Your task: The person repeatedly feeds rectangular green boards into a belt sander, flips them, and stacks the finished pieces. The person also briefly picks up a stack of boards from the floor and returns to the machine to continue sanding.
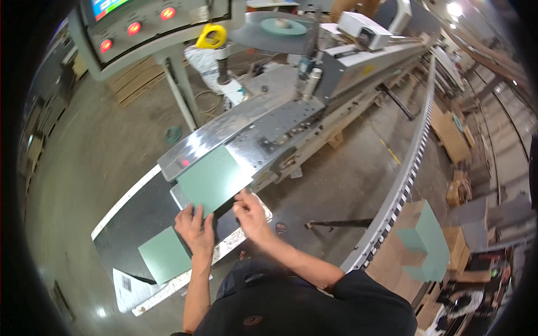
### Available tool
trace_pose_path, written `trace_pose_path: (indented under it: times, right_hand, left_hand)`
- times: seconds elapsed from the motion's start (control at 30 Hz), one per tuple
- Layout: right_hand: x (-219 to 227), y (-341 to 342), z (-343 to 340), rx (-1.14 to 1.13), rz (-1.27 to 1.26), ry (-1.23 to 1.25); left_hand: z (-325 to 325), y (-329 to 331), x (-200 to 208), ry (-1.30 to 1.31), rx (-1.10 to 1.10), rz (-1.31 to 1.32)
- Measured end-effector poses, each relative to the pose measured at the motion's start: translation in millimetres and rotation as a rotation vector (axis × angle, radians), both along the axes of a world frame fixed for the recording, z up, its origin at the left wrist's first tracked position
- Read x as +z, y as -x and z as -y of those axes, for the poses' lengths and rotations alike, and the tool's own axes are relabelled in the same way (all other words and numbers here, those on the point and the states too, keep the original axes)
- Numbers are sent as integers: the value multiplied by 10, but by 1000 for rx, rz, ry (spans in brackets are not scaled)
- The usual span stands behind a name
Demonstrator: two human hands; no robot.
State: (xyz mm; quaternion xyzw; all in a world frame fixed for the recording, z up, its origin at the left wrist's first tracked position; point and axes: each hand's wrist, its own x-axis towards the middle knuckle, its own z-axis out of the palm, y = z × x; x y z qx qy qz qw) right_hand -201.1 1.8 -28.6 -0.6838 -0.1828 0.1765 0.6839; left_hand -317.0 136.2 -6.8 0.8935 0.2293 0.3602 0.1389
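Observation:
A light green rectangular panel (212, 178) lies across the metal bed of a long machine and its dark feed table, just ahead of my hands. My left hand (196, 228) is open, with its fingers spread at the panel's near-left edge. My right hand (251, 215) is at the panel's near-right corner with its fingers curled in. What those fingers hold, if anything, is hidden. A second green panel (165, 255) lies on the table to the left of my left hand, beside a white printed sheet (130, 290).
A control panel with red lit buttons (134, 28) stands at the upper left, and a yellow tape dispenser (212, 37) is beside it. A curved roller rail (404, 190) runs down the right side. Stacked green-faced panels (431, 246) stand beyond it.

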Motion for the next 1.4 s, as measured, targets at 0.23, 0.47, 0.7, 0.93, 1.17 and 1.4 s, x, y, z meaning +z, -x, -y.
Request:
trace_pose_path:
  times: [0.23,0.47,0.7,0.93,1.17,1.4]
  right_hand:
    - [65,-724,365,-29,29,36]
    - [119,-1606,747,-131,34,43]
    - [107,-2516,1128,-251,195,82]
    - [-166,-3109,1030,-566,445,29]
    - [-629,-3163,944,-783,230,221]
    - [-801,-1745,330,-798,280,-8]
  left_hand:
    - [379,-754,49,87,-14,33]
    - [784,-1678,71,98,-60,28]
    - [1135,-2670,-14,40,-193,72]
    - [1209,-3260,-115,157,-326,47]
    - [1190,-3283,-234,-175,-560,-31]
    - [1257,-1487,457,261,-620,70]
